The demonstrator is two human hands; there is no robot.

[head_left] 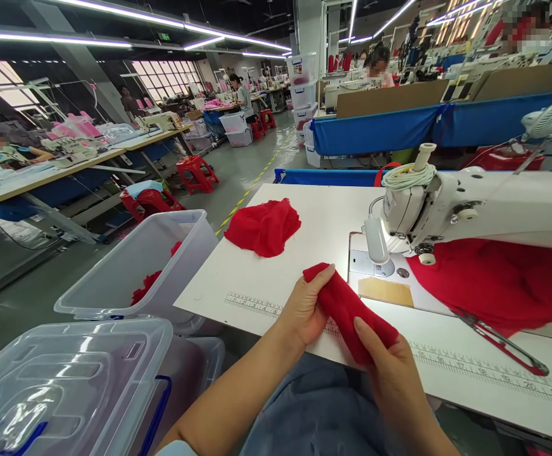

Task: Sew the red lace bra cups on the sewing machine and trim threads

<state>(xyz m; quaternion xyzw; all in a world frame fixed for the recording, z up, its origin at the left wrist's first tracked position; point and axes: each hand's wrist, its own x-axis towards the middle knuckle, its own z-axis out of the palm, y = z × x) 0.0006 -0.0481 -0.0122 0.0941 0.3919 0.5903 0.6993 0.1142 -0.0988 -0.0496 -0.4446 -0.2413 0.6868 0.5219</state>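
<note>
A folded strip of red fabric (347, 307) stretches between my two hands over the front edge of the white sewing table (238, 272). My left hand (307, 310) pinches its upper end, thumb on top. Around the lower end, my right hand (387, 361) is closed with the thumb pressed on the cloth. Just beyond, to the right, stands a white sewing machine (447, 209); its needle area is hidden behind a white guard. A crumpled red fabric piece (264, 227) lies at the table's far left. More red fabric (494, 278) is heaped beneath the machine arm.
Thread snips (506, 345) lie on the table at right, by a printed ruler scale (475, 367). An open clear bin (133, 253) with red scraps stands at left, behind a lidded clear box (67, 373). Red stools (196, 174) and people at other machines are farther back.
</note>
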